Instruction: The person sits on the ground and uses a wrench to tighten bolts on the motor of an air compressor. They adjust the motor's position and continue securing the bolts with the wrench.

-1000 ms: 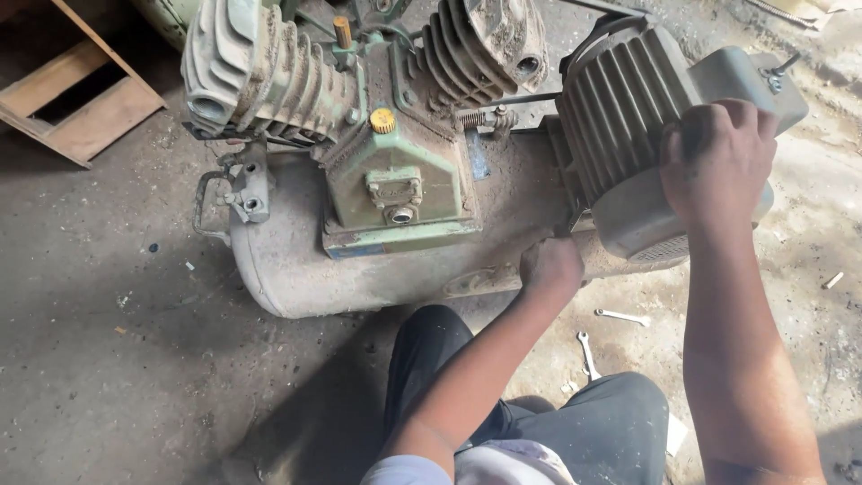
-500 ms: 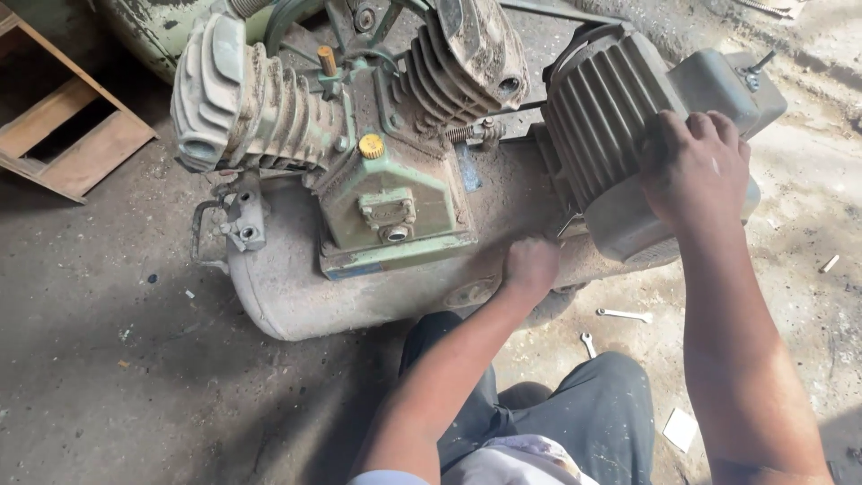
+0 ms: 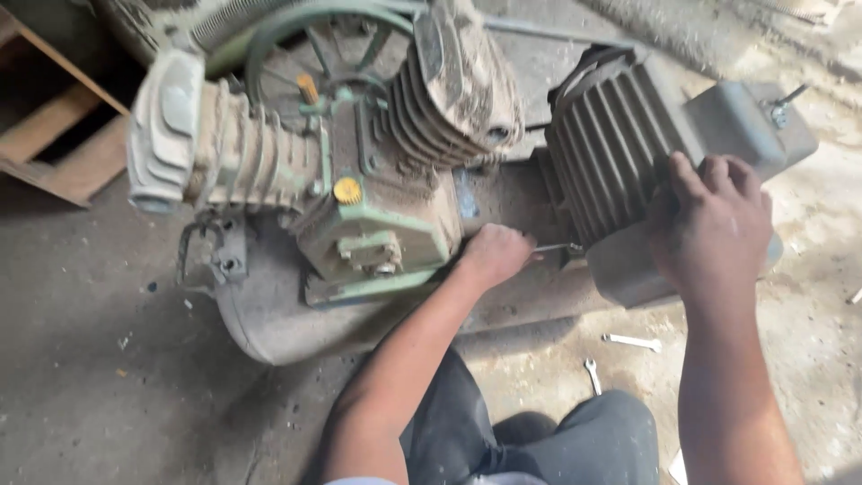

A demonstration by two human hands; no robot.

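An old air compressor lies on the floor: a green, dusty pump block (image 3: 359, 224) with ribbed cylinders sits on a grey tank (image 3: 278, 314). To its right is a grey finned electric motor (image 3: 611, 153). My right hand (image 3: 714, 229) rests on the motor's side, fingers spread over the fins. My left hand (image 3: 492, 254) is closed around a thin metal tool (image 3: 552, 247) whose tip points at the base of the motor.
Two small spanners (image 3: 631, 340) (image 3: 593, 375) lie on the concrete floor near my knee (image 3: 575, 440). A wooden pallet (image 3: 54, 135) sits at the far left. A green belt wheel (image 3: 314, 27) stands behind the pump.
The view has moved closer to the machine. My left hand has shifted up from the tank's edge to the gap between pump and motor. My right hand stays on the motor.
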